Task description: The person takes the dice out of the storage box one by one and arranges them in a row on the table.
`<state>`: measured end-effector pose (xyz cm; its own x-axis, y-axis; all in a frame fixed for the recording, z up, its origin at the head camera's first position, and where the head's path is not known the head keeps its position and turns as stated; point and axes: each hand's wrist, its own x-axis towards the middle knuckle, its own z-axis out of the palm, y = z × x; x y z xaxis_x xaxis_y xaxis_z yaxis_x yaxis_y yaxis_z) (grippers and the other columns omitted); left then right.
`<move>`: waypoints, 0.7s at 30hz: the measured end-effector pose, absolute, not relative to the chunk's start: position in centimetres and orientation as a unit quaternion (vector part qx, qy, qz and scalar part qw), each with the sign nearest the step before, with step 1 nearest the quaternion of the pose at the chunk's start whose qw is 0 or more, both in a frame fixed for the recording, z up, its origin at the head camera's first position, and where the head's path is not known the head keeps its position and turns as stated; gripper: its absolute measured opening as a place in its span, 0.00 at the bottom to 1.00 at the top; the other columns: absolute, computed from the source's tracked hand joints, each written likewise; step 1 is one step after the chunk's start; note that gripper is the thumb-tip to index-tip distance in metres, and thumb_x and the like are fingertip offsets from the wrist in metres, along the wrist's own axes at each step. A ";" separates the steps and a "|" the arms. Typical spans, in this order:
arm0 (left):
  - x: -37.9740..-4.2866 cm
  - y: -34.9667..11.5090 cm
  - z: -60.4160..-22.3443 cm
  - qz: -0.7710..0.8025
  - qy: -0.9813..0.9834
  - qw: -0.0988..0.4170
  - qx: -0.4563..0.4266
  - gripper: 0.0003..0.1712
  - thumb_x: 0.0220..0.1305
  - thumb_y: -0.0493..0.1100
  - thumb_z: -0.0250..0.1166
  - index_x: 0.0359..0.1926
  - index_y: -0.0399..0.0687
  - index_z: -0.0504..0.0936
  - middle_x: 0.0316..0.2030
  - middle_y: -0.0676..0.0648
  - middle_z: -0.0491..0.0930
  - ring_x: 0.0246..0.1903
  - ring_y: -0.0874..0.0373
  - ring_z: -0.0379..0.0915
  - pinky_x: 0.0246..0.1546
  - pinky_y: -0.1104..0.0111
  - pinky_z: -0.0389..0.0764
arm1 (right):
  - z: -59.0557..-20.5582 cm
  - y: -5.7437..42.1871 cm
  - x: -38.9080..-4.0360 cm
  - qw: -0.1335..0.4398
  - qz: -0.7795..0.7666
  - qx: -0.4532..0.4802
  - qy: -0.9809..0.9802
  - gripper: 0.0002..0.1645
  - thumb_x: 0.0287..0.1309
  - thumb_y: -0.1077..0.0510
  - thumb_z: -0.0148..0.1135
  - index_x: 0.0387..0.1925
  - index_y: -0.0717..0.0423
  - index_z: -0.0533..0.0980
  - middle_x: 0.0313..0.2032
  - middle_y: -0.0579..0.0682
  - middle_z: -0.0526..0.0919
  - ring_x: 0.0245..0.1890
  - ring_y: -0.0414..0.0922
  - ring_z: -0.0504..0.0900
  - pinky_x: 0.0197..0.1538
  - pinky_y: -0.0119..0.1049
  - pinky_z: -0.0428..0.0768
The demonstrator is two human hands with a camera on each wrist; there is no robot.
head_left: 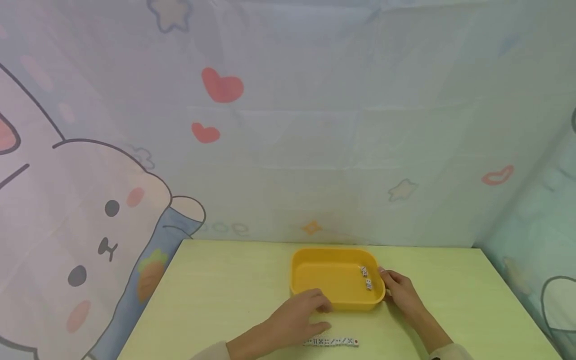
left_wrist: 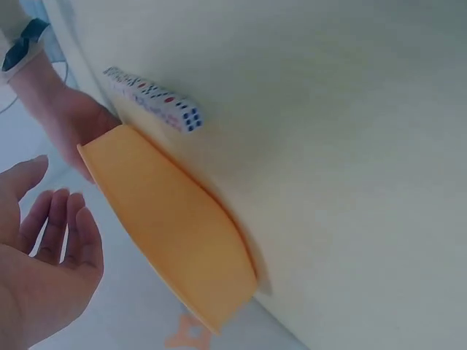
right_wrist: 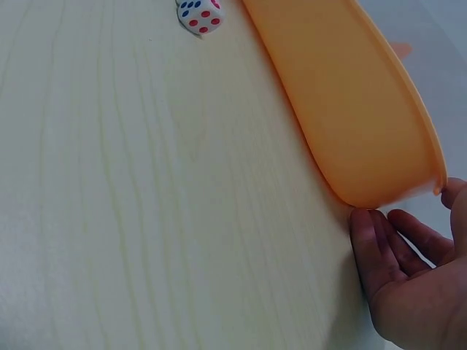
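A yellow tray (head_left: 326,279) with rounded corners stands on the table. Two white dice (head_left: 366,279) lie near its right end. My right hand (head_left: 402,292) holds that end; in the right wrist view its thumb is at the rim and the fingers touch the lower wall. Over the front left edge of the tray hovers my left hand (head_left: 297,320), thumb apart from loosely bent fingers, and the left wrist view shows nothing between them. Nearer me, a straight row of white dice (head_left: 330,342) with red and blue dots is partly covered by the left hand.
The pale wood-grain table (head_left: 225,280) reaches back to a hanging cloth (head_left: 288,165) printed with hearts, stars and a large rabbit. Another cloth side (head_left: 540,240) borders the table on the right.
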<state>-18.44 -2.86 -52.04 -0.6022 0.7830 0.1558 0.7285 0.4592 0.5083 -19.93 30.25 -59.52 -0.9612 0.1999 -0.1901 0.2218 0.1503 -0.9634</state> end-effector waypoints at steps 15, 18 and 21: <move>-23.6 6.5 -54.0 0.347 0.862 0.037 0.367 0.17 0.69 0.45 0.74 0.58 0.51 0.87 0.50 0.59 0.83 0.50 0.62 0.80 0.50 0.75 0.80 | -59.8 30.4 -19.6 0.009 -0.628 0.147 0.764 0.46 0.77 0.31 0.52 0.67 0.70 0.73 0.59 0.61 0.81 0.53 0.45 0.81 0.48 0.35 0.87; -24.7 8.0 -54.5 0.341 0.867 0.051 0.360 0.17 0.68 0.42 0.74 0.56 0.49 0.87 0.50 0.56 0.84 0.50 0.61 0.80 0.50 0.75 0.80 | -59.8 30.4 -19.8 0.005 -0.634 0.141 0.760 0.45 0.77 0.31 0.53 0.66 0.70 0.74 0.60 0.61 0.80 0.54 0.45 0.81 0.49 0.35 0.86; -25.6 9.3 -54.9 0.316 0.873 0.056 0.368 0.15 0.66 0.40 0.74 0.53 0.48 0.88 0.47 0.54 0.84 0.46 0.64 0.79 0.50 0.76 0.79 | -59.8 30.3 -19.9 -0.001 -0.637 0.140 0.758 0.44 0.77 0.32 0.53 0.65 0.69 0.75 0.59 0.60 0.81 0.53 0.45 0.81 0.49 0.35 0.86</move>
<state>-25.57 9.35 -54.88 -0.7234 0.6770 0.1354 0.6066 0.5296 0.5929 -19.86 30.33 -59.77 -0.9606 0.2134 -0.1779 0.2120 0.1490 -0.9659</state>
